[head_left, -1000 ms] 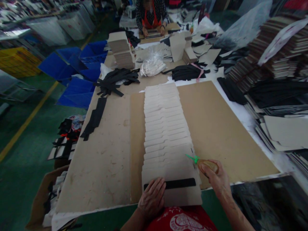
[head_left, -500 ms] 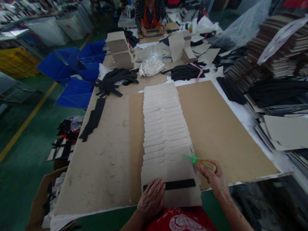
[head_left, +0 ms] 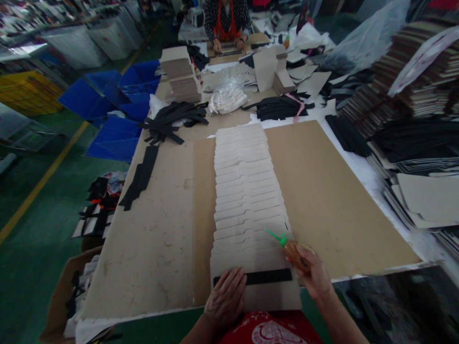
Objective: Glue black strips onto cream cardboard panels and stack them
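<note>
My left hand lies flat on the nearest grey board, its fingers over the left end of a black strip. In my right hand is a glue bottle with amber contents and a thin green nozzle. The bottle tilts to the left, its tip above the overlapping boards; whether the tip touches them I cannot tell. These grey boards form a long overlapping row that runs away from me over a brown sheet.
Loose black strips lie on the table's left, with black bundles farther back. Board stacks stand behind; more boards are piled at right. Blue bins are beside the table. A co-worker sits opposite.
My right hand has moved slightly left and toward me, carrying the glue bottle's tip leftward over the boards. My left hand stays in place on the board and strip.
</note>
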`<move>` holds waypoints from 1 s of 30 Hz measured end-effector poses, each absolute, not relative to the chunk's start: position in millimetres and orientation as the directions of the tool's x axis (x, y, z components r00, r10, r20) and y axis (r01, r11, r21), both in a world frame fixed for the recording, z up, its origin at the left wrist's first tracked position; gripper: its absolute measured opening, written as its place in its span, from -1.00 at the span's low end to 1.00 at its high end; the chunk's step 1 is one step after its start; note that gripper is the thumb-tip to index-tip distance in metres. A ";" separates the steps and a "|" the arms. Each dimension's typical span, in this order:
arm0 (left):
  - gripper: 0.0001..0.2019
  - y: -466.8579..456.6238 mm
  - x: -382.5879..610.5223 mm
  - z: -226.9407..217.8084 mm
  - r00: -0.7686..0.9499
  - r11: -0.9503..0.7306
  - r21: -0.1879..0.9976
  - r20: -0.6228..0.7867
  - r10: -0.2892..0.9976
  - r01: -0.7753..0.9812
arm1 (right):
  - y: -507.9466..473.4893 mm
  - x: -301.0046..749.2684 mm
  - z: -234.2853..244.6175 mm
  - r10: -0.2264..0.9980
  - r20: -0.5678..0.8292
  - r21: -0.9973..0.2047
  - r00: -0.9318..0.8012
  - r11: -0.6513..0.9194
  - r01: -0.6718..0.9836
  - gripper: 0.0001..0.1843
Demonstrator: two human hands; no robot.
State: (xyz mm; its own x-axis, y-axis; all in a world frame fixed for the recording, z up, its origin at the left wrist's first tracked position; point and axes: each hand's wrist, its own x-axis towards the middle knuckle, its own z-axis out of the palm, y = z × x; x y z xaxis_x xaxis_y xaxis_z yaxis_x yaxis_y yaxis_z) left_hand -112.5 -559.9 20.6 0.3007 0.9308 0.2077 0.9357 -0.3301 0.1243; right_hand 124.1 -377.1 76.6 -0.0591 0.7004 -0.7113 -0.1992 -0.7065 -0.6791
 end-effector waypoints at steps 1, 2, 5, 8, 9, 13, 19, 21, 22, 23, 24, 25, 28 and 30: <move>-0.50 -559.8 -112.5 21.2 0.301 -0.331 0.125 0.208 0.931 0.935 | -372.7 128.9 76.4 0.713 -0.701 -0.694 -0.030 -0.691 -0.204 -0.60; -0.50 -559.9 -112.3 21.4 0.301 -0.331 0.127 0.207 0.931 0.935 | -368.3 133.2 75.9 0.727 -0.687 -0.712 0.004 -0.672 -0.204 -0.60; -0.50 -561.1 -111.3 19.8 0.293 -0.324 0.133 0.211 0.933 0.937 | -356.4 141.5 72.9 0.754 -0.644 -0.762 0.126 -0.618 -0.196 -0.54; -0.50 -562.0 -110.7 18.5 0.286 -0.318 0.137 0.209 0.935 0.938 | -349.4 143.1 68.0 0.760 -0.619 -0.785 0.198 -0.592 -0.182 -0.47; -0.50 -561.9 -110.8 18.7 0.289 -0.320 0.138 0.204 0.935 0.937 | -348.3 142.8 66.2 0.760 -0.615 -0.789 0.212 -0.589 -0.174 -0.46; -0.51 -560.6 -111.8 21.8 0.301 -0.329 0.141 0.189 0.935 0.934 | -347.8 140.9 60.4 0.762 -0.600 -0.799 0.242 -0.582 -0.150 -0.41; -0.50 -560.7 -112.6 23.2 0.300 -0.326 0.145 0.179 0.937 0.934 | -350.7 137.8 56.2 0.775 -0.582 -0.810 0.248 -0.579 -0.092 -0.42; -0.49 -561.3 -112.5 22.5 0.301 -0.327 0.143 0.178 0.937 0.934 | -351.6 134.5 55.6 0.779 -0.581 -0.810 0.236 -0.581 -0.079 -0.42; -0.49 -561.5 -112.5 22.1 0.301 -0.327 0.141 0.179 0.937 0.934 | -352.0 132.3 55.6 0.779 -0.585 -0.808 0.228 -0.585 -0.073 -0.42; -0.49 -561.6 -112.4 21.8 0.301 -0.327 0.140 0.181 0.936 0.935 | -352.5 129.8 55.8 0.779 -0.587 -0.805 0.219 -0.589 -0.064 -0.42; -0.49 -561.7 -112.3 21.4 0.300 -0.327 0.138 0.184 0.936 0.935 | -353.1 127.1 56.2 0.780 -0.589 -0.804 0.209 -0.593 -0.052 -0.42; -0.49 -561.7 -112.2 21.2 0.300 -0.327 0.136 0.186 0.936 0.935 | -353.6 124.5 56.6 0.782 -0.590 -0.803 0.201 -0.595 -0.038 -0.42; -0.49 -561.5 -112.1 20.3 0.303 -0.329 0.132 0.184 0.935 0.935 | -355.5 118.2 56.2 0.792 -0.580 -0.806 0.187 -0.592 0.008 -0.43; -0.49 -561.4 -112.2 19.8 0.306 -0.331 0.129 0.180 0.935 0.935 | -356.7 116.2 54.0 0.799 -0.577 -0.806 0.172 -0.591 0.041 -0.44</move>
State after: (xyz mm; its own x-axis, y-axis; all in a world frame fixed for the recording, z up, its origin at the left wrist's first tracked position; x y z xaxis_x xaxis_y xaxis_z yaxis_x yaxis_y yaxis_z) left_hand -112.2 -561.4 19.8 0.3065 0.9347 0.1802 0.9346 -0.3313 0.1292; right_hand 116.2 -356.7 54.0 0.1722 0.7987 -0.5766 0.0409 -0.5907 -0.8059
